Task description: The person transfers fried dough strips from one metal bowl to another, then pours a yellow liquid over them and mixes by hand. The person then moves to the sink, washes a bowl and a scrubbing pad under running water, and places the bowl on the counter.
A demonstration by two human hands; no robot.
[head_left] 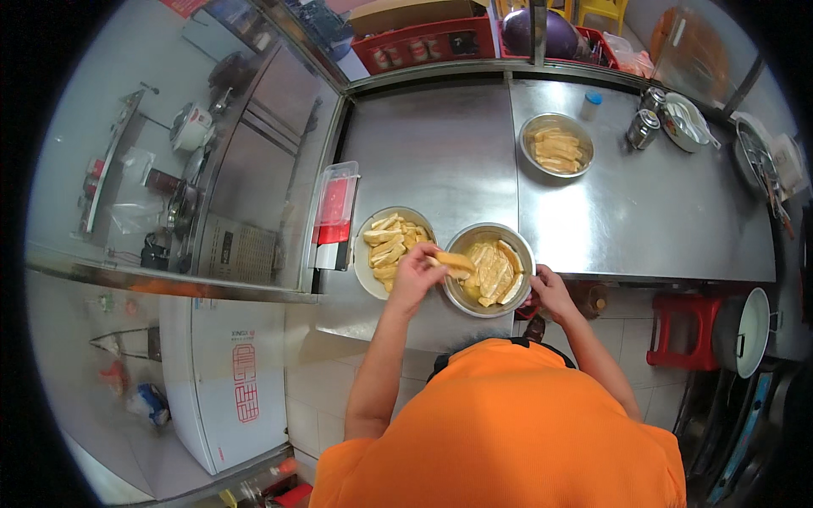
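Note:
Between the fingers of my left hand (416, 277) is a pale yellow food strip (455, 261), held over the left rim of a metal bowl (452, 300). Inside that bowl, more flat strips (492, 273) lie in yellowish liquid. My right hand (551, 292) grips the bowl's right rim. Left of it, partly behind my left hand, stands a light-coloured bowl (362, 274) heaped with similar strips (390, 241). Farther back, another metal bowl (527, 152) holds strips laid side by side (556, 150).
The bowls stand on a stainless steel table (438, 159). A lidded plastic container (336, 197) lies at its left edge. Toward the back right are a blue-capped jar (591, 105), two metal shakers (643, 129) and a bowl of spoons (686, 124). A red stool (683, 330) stands below right.

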